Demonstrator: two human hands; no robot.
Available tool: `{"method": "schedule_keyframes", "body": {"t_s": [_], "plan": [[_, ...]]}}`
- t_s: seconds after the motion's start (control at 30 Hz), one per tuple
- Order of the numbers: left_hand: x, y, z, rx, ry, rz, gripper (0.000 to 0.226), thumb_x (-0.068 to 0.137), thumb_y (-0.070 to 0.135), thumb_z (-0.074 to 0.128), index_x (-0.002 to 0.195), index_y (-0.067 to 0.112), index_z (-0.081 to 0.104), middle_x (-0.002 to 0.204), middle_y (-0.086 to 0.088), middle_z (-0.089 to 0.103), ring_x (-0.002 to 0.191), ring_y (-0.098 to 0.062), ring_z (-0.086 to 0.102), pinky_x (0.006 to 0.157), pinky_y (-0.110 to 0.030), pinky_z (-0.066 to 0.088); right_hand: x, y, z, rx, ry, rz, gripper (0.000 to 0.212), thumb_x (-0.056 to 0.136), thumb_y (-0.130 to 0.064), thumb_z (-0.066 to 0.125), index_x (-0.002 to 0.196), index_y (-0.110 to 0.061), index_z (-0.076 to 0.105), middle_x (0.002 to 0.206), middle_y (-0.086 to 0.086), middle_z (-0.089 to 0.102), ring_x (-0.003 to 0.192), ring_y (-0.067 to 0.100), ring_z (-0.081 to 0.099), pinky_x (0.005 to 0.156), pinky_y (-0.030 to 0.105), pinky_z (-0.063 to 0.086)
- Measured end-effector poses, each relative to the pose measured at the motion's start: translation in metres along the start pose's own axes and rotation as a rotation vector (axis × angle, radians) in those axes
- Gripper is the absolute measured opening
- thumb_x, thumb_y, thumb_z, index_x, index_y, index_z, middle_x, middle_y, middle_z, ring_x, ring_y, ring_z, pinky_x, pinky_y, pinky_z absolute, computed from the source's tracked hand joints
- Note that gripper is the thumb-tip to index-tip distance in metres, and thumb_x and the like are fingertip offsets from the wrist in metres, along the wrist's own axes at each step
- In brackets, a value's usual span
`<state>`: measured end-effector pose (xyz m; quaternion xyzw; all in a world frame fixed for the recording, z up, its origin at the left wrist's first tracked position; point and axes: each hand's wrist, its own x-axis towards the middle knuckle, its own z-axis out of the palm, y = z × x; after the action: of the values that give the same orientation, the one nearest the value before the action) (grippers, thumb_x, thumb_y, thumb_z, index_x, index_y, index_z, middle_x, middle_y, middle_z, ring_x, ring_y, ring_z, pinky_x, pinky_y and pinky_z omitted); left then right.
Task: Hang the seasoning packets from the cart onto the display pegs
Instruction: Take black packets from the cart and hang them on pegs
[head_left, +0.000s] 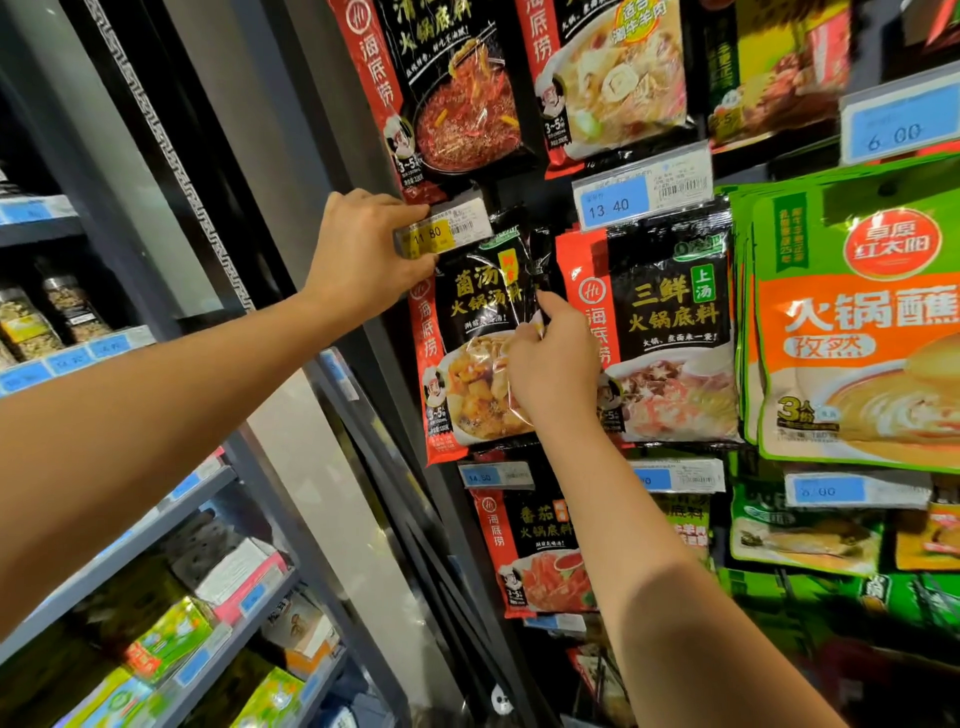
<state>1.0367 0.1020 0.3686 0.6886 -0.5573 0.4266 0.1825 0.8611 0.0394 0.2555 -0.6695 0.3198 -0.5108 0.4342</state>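
Note:
A black and red mushroom-soup seasoning packet (470, 332) hangs in the middle row of the peg display. My left hand (363, 249) grips the yellow price tag holder (447, 231) at the tip of that packet's peg. My right hand (550, 364) pinches the packet's right edge, with fingers curled over its front. The peg itself is hidden behind the tag and my left hand. The cart is out of view.
A similar three-delicacy packet (670, 332) hangs right beside it, and green sauce packets (852, 332) hang further right. More packets fill the rows above (457, 88) and below (535, 551). A dark pillar (322, 156) and shelves of boxed goods (208, 597) stand at left.

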Motion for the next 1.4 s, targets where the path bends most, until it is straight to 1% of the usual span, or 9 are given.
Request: {"method": "schedule_keyframes", "body": {"t_s": [0.27, 0.43, 0.57, 0.67, 0.83, 1.0, 1.2, 1.33, 1.4], "plan": [[-0.001, -0.005, 0.002, -0.006, -0.013, 0.018, 0.052, 0.085, 0.043, 0.076, 0.129, 0.015, 0.070, 0.122, -0.006, 0.072, 0.110, -0.029, 0.060, 0.092, -0.043, 0.035, 0.002, 0.009, 0.003, -0.024, 0.016, 0.036, 0.048, 0.104, -0.007, 0.050, 0.152, -0.011, 0.046, 0.145, 0.011, 0.058, 0.115, 0.032, 0.066, 0.094, 0.046, 0.056], [0.000, -0.007, 0.001, -0.013, -0.022, 0.020, 0.052, 0.085, 0.043, 0.076, 0.129, 0.016, 0.070, 0.122, -0.005, 0.072, 0.109, -0.029, 0.061, 0.092, -0.044, 0.035, 0.003, 0.019, 0.005, -0.005, 0.023, 0.061, 0.047, 0.104, -0.004, 0.049, 0.151, -0.010, 0.047, 0.145, 0.011, 0.058, 0.121, 0.028, 0.062, 0.083, 0.030, 0.046], [0.000, -0.004, 0.001, 0.001, -0.029, 0.029, 0.050, 0.084, 0.041, 0.075, 0.127, 0.015, 0.071, 0.119, -0.006, 0.073, 0.106, -0.031, 0.061, 0.091, -0.045, 0.036, 0.001, 0.023, 0.009, 0.009, 0.014, 0.085, 0.048, 0.106, -0.008, 0.047, 0.154, -0.013, 0.043, 0.149, 0.010, 0.054, 0.128, 0.028, 0.058, 0.095, 0.036, 0.048], [-0.001, -0.004, 0.002, 0.041, -0.038, 0.051, 0.050, 0.083, 0.043, 0.073, 0.124, 0.014, 0.072, 0.113, -0.008, 0.073, 0.101, -0.033, 0.062, 0.087, -0.045, 0.037, -0.013, 0.034, 0.013, -0.076, 0.055, 0.014, 0.058, 0.106, -0.011, 0.048, 0.160, -0.022, 0.028, 0.156, 0.008, 0.041, 0.134, 0.028, 0.050, 0.100, 0.035, 0.043], [-0.009, -0.008, 0.013, 0.029, 0.012, 0.072, 0.049, 0.084, 0.045, 0.072, 0.121, 0.014, 0.072, 0.107, -0.008, 0.072, 0.097, -0.033, 0.059, 0.083, -0.043, 0.033, -0.033, 0.053, 0.022, -0.221, -0.091, -0.228, 0.097, 0.097, 0.000, 0.058, 0.157, -0.053, 0.002, 0.156, 0.003, 0.021, 0.092, 0.020, 0.063, 0.079, 0.035, 0.057], [-0.014, -0.012, 0.020, -0.018, 0.076, 0.113, 0.046, 0.086, 0.039, 0.070, 0.122, 0.010, 0.072, 0.111, -0.010, 0.072, 0.096, -0.034, 0.059, 0.083, -0.043, 0.032, 0.000, 0.068, 0.034, -0.468, -0.252, -0.164, 0.093, 0.097, 0.004, 0.055, 0.160, -0.047, 0.009, 0.161, 0.004, 0.005, 0.099, 0.027, 0.064, 0.087, 0.041, 0.057], [-0.016, -0.013, 0.020, -0.058, 0.070, 0.115, 0.046, 0.086, 0.034, 0.075, 0.124, 0.009, 0.070, 0.113, -0.010, 0.070, 0.099, -0.033, 0.058, 0.086, -0.040, 0.032, 0.038, 0.069, 0.053, -0.571, -0.192, -0.097, 0.091, 0.096, 0.001, 0.059, 0.162, -0.039, 0.011, 0.159, 0.019, 0.012, 0.091, 0.031, 0.068, 0.081, 0.038, 0.059], [-0.024, -0.004, 0.016, -0.073, 0.062, 0.079, 0.054, 0.082, 0.026, 0.075, 0.132, 0.009, 0.064, 0.126, -0.014, 0.063, 0.111, -0.035, 0.053, 0.091, -0.042, 0.033, 0.014, 0.061, 0.041, -0.403, -0.211, -0.054, 0.072, 0.098, 0.002, 0.055, 0.160, -0.028, 0.032, 0.162, 0.011, 0.014, 0.135, 0.026, 0.049, 0.110, 0.042, 0.048], [-0.043, 0.012, 0.019, -0.138, 0.105, 0.044, 0.052, 0.083, 0.024, 0.070, 0.133, 0.010, 0.062, 0.133, -0.016, 0.056, 0.118, -0.036, 0.049, 0.092, -0.045, 0.035, -0.013, 0.064, 0.019, -0.312, -0.134, -0.141, 0.056, 0.097, 0.004, 0.055, 0.149, -0.015, 0.051, 0.154, 0.012, 0.032, 0.137, 0.018, 0.044, 0.117, 0.036, 0.040]]}}
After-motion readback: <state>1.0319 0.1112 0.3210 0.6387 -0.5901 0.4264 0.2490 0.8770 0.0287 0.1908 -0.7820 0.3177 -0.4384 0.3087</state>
